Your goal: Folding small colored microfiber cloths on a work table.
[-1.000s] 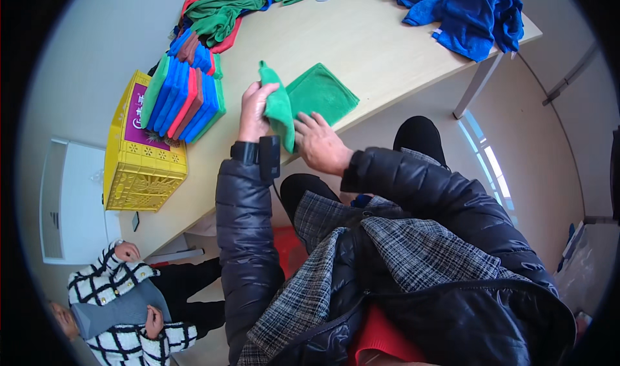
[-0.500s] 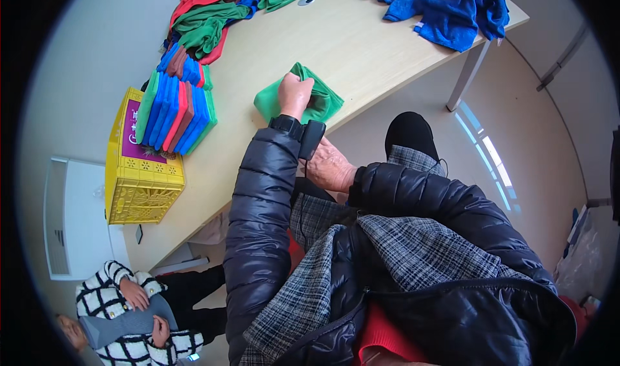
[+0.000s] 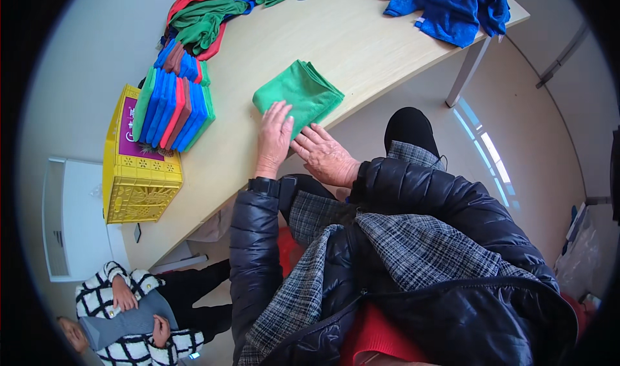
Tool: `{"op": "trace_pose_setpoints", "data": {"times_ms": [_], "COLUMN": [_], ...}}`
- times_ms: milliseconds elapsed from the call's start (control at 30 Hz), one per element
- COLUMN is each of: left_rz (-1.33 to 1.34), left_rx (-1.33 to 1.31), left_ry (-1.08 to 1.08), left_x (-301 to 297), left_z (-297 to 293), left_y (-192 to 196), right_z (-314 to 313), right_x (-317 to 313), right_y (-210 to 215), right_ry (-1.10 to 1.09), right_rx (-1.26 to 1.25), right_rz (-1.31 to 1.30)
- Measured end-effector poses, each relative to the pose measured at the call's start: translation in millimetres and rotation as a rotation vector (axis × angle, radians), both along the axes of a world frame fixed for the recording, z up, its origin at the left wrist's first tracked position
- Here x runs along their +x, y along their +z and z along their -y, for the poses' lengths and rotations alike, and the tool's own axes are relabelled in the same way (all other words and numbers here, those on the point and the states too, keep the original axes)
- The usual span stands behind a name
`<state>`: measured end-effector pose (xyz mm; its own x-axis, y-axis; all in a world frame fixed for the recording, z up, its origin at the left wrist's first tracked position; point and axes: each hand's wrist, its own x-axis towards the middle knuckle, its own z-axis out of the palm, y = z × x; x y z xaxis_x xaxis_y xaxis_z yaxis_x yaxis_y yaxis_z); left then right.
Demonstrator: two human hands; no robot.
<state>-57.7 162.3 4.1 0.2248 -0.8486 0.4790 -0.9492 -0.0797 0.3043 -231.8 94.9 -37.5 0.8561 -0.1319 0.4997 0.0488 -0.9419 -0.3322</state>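
A folded green cloth (image 3: 298,90) lies on the pale wooden table (image 3: 271,56), close to its front edge. My left hand (image 3: 275,133) rests on the cloth's near left part, palm down with the fingers stretched out. At the cloth's near corner, by the table edge, my right hand (image 3: 324,155) lies with its fingers extended, its tips touching the fabric. Neither hand grips anything. The layers of the cloth show along its far right side.
On the left stands a yellow crate (image 3: 143,188) beside a row of folded coloured cloths (image 3: 173,111). Loose red and green cloths (image 3: 210,20) are heaped behind it. Blue cloths (image 3: 452,8) lie at the far right corner. Another person (image 3: 139,311) is at lower left.
My left hand has let go of the green cloth's far part and drawn back to its near side, fingers now flat. The cloth's top now lies smoother. My right hand has come onto the near corner.
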Motion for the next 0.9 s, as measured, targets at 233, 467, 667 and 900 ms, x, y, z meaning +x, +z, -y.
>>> {"op": "trace_pose_setpoints", "data": {"times_ms": [233,467,667,900], "left_rz": [0.17,0.16,0.002,0.022], "left_rx": [0.282,0.252,0.179,0.362], "left_ry": [0.172,0.205,0.259,0.425], "left_x": [-7,-21,10,53], "left_z": [-6,-6,-2,11], "left_y": [-16,-17,-5,-12], "right_z": [4,55,82,77], "right_x": [-13,52,58,65], "right_y": [41,49,19,24], "right_ry": [0.039,-0.163,-0.238,-0.232], "right_rx": [0.044,0.072,-0.119,-0.156], "right_rz": [0.005,0.028,-0.031,-0.024]}}
